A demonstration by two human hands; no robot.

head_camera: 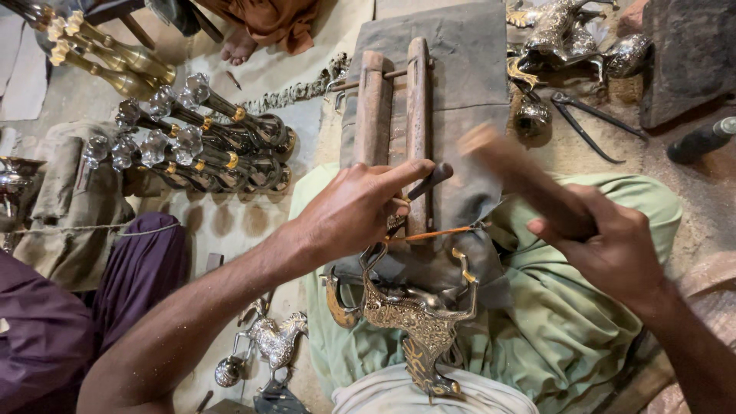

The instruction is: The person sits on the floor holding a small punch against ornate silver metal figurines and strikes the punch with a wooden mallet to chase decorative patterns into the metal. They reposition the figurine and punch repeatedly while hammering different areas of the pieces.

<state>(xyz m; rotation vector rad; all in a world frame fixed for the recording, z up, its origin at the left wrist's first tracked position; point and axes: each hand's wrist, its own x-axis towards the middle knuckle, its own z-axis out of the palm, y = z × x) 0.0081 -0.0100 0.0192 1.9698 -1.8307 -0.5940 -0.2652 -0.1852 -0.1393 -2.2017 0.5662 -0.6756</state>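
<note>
A dusty floor [253, 222] is covered with cloths and metal things. A grey cloth [460, 84] is spread under two wooden bars [395, 115]. Shiny stands [207, 146] are laid to the left. A brass horse [418, 314] is rested on the green lap [552, 322]. A thin tool [425, 184] is pinched in the left hand [356, 211] above the horse. A blurred stick [521, 176] is gripped in the right hand [613, 245].

Metal candlesticks [207, 146], pliers [590, 123], small horse figurine [272, 341]
</note>
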